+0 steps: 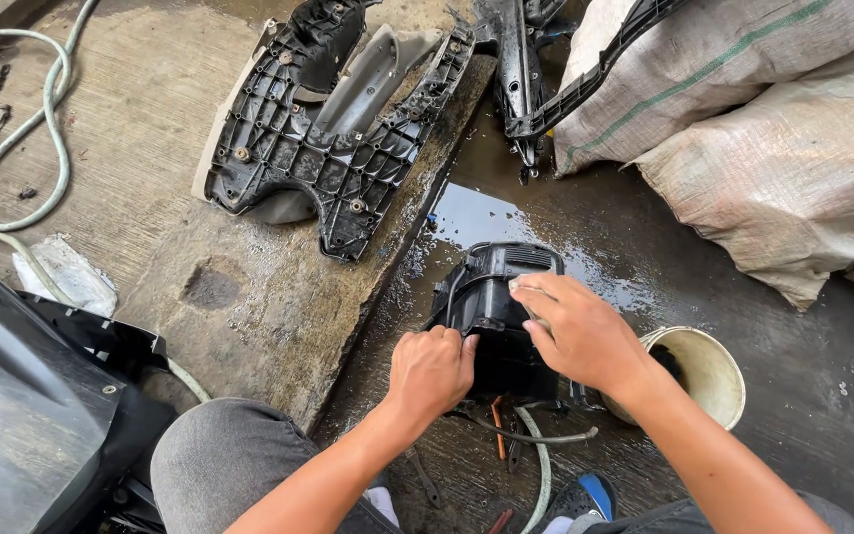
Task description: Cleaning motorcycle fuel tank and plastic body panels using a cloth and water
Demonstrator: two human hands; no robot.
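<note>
A black plastic scooter housing part [491,297] stands on the wet concrete floor between my knees. My left hand [433,370] grips its near left edge with the fingers curled shut on it. My right hand [575,331] rests on its top right side, fingers pressing a small pale thing against the plastic; what that thing is I cannot tell. Under the part lie thin hoses and small tools [502,440].
A white bucket [709,374] stands right of my right wrist. A large black floorboard panel [328,148] lies on a raised concrete slab. Woven sacks [763,119] fill the upper right. A green hose [46,129] curls at left; a black body panel [22,415] sits lower left.
</note>
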